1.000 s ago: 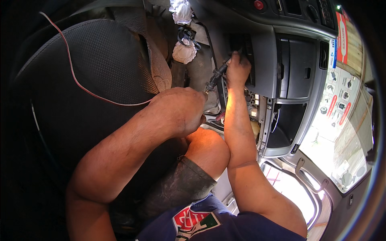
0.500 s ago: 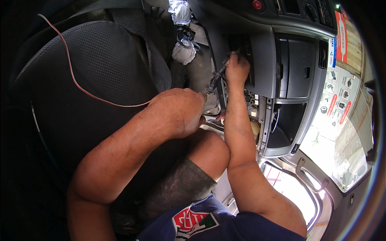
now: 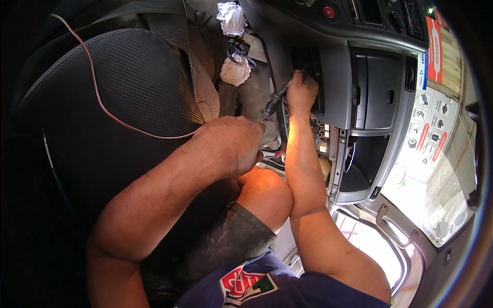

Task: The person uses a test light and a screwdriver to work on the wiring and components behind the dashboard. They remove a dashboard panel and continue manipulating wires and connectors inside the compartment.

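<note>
My left hand (image 3: 236, 143) is closed beside the seat, the back of the hand facing up. Its fingers curl underneath, so what they hold is hidden. A dark, lumpy cable bundle (image 3: 275, 102) runs from just beyond this hand up to my right hand (image 3: 302, 95). That hand is closed around the bundle's upper end, at a dark opening (image 3: 314, 64) in the dashboard. A thin red and white wire (image 3: 102, 105) lies over the black seat (image 3: 138, 66) and passes behind my left wrist. Warm orange light falls on my right forearm, my knee and the seat's edge.
Two crumpled silvery-white bundles (image 3: 235, 70) lie on the floor by the seat. Under the dashboard, exposed connectors (image 3: 323, 138) sit near my right forearm. The glove compartment (image 3: 379, 92) is at the right, above an open dark storage pocket (image 3: 365, 164).
An orange glow has appeared on my right forearm, my knee and the seat's edge. My hands stay almost in place, both still closed.
</note>
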Action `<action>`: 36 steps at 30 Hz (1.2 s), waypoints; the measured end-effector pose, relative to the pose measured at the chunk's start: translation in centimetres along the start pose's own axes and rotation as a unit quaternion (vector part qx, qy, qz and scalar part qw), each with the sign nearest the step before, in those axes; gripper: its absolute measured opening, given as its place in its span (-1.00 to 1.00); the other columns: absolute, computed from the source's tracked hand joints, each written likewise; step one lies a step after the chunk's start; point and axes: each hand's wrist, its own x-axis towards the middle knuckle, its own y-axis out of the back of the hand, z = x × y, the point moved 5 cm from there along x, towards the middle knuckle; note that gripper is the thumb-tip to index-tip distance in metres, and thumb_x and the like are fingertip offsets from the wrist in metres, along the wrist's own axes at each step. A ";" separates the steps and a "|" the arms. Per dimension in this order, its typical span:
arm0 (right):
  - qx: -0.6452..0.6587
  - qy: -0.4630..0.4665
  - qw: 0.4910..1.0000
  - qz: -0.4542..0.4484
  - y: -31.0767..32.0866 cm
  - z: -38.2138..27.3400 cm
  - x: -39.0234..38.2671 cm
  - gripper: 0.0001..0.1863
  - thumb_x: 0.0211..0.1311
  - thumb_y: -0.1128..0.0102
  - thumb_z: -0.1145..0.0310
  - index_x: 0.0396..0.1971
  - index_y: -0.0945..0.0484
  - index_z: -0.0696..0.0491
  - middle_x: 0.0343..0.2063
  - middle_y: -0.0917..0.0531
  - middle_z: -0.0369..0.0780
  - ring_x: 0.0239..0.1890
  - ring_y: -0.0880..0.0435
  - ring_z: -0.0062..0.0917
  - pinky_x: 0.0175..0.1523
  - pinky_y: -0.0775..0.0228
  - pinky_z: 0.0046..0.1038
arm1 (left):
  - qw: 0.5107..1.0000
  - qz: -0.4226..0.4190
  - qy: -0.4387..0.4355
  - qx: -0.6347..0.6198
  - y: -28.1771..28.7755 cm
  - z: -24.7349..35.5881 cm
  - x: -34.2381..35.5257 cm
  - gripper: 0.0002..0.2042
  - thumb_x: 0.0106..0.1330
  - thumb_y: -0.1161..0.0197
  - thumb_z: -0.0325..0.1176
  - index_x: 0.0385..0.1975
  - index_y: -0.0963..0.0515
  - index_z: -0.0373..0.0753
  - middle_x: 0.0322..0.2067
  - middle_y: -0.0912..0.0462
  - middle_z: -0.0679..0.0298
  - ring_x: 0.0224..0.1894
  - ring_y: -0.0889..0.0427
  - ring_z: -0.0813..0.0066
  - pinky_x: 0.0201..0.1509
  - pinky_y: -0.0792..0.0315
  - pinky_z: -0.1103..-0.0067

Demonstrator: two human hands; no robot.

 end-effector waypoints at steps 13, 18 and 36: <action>0.038 -0.012 0.999 0.007 0.2 -0.5 0.1 -0.60 0.49 -0.15 0.22 -0.43 -0.63 0.29 -0.54 -0.66 0.14 -0.40 -0.70 0.13 -0.18 -0.46 0.04 | 1.000 -0.027 0.003 0.011 0.5 0.3 -0.2 -0.63 0.43 -0.37 -0.26 0.09 -0.71 -0.40 -0.06 -0.84 -0.13 0.07 -0.84 -0.06 0.21 -0.70 0.16; 0.055 -0.042 0.998 -0.003 0.0 0.1 0.1 -0.61 0.47 -0.17 0.24 -0.40 -0.64 0.30 -0.48 -0.68 0.19 -0.35 -0.69 0.20 -0.15 -0.46 0.05 | 0.999 -0.028 0.014 0.006 0.4 0.2 -0.1 -0.53 0.44 -0.39 -0.12 0.15 -0.66 -0.39 -0.02 -0.81 -0.17 0.11 -0.79 -0.15 0.26 -0.63 0.12; 0.035 -0.024 0.999 -0.006 0.0 0.5 0.2 -0.58 0.46 -0.16 0.19 -0.43 -0.66 0.28 -0.54 -0.70 0.06 -0.39 -0.73 0.00 -0.17 -0.49 -0.08 | 0.998 -0.056 0.040 0.007 0.7 0.6 -0.2 -0.49 0.44 -0.42 -0.17 0.27 -0.60 -0.37 0.07 -0.79 -0.15 0.21 -0.77 -0.08 0.37 -0.59 0.16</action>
